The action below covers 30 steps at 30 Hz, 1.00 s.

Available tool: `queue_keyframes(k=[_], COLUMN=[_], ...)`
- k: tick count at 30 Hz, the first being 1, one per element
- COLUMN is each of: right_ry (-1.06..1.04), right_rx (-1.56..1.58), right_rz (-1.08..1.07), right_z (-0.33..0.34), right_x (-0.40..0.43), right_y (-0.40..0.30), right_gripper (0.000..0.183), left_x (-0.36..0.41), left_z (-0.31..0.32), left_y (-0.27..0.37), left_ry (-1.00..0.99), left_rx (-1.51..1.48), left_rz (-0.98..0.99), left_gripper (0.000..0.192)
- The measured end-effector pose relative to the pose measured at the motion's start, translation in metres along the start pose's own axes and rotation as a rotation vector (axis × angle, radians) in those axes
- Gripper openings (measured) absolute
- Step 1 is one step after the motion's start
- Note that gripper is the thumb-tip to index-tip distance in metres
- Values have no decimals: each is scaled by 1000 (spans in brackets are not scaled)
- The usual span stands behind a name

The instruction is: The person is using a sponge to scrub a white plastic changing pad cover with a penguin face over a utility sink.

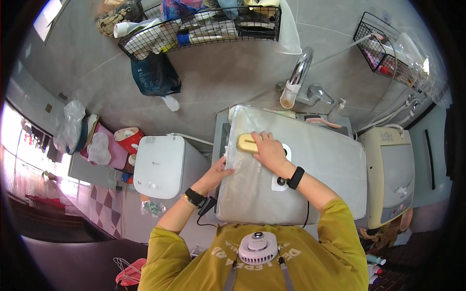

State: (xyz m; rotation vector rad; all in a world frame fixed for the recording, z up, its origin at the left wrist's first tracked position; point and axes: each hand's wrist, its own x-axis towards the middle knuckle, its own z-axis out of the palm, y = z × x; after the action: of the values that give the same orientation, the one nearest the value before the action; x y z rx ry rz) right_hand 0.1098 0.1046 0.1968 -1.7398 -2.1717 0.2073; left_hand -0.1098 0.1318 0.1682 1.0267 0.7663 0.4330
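Note:
A large, pale grey rectangular case [320, 160] with a smooth, wet-looking surface lies slightly slanted in front of me, across a grey sink [221, 132]. My right hand [272, 155] grips a yellow scrubbing brush [246, 143] from its right end and presses it on the upper left of the case. The bristles are hidden underneath. At the case's left edge, my left hand [214, 175] holds the side, thumb on top and fingers around the rim. White patches with black round marks show on the case beside my right forearm.
A chrome faucet [300, 71] hangs over the sink's back. To the left stands a white lidded appliance [158, 165]; to the right, a beige washing machine [395, 174]. A pink brush [324, 121] and a pump bottle [337, 111] sit behind the case. Wire baskets [204, 27] line the wall.

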Motion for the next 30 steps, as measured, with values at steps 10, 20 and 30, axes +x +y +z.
queue_keyframes(k=[10, 20, 30], right_ry=[45, -3, 12], right_rx=[-24, -17, -56], right_rz=[-72, -239, -170], right_z=[-4, -17, -15], right_x=[-6, -11, -4], right_y=[-11, -21, -9], right_gripper=[61, 57, 61], left_x=[-8, -11, -20], left_z=[3, 7, 14], left_y=[-4, -3, 2], left_ry=[-8, -10, -26], left_rx=[-63, -37, -44], left_rz=[49, 58, 11], left_gripper=[63, 67, 74])
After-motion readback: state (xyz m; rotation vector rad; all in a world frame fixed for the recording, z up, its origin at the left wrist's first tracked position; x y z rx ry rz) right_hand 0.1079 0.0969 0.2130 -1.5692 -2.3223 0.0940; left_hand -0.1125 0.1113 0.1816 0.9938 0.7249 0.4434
